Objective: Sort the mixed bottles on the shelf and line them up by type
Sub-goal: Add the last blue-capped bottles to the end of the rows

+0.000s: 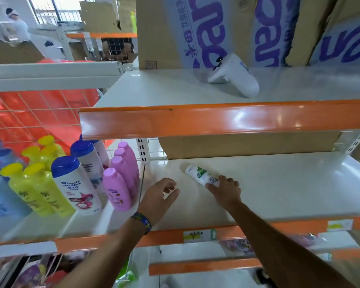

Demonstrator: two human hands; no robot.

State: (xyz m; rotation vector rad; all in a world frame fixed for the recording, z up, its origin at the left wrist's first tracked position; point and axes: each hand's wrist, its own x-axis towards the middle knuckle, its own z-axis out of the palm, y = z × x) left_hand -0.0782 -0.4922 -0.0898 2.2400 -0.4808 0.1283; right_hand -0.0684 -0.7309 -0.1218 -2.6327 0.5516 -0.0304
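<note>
The white bottle [197, 173] lies flat on the shelf [279, 183], its near end clasped by the right hand [227, 189]; the left hand [160, 196] hovers alongside, loose and empty.

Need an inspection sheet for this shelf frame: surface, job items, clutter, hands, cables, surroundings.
Surface: white shelf with orange front edge.
Job's things: blue bottles, yellow bottles, blue-capped white bottles and pink bottles stand in rows at left; one white and green bottle lies on its side further right.
Clutter: white controller on the upper shelf, before cardboard boxes.
Hands: right hand grips the lying bottle's near end; left hand hovers nearby, holding nothing.
Cables: nothing seen.
Surroundings: wire mesh panel at left; a person far behind.
</note>
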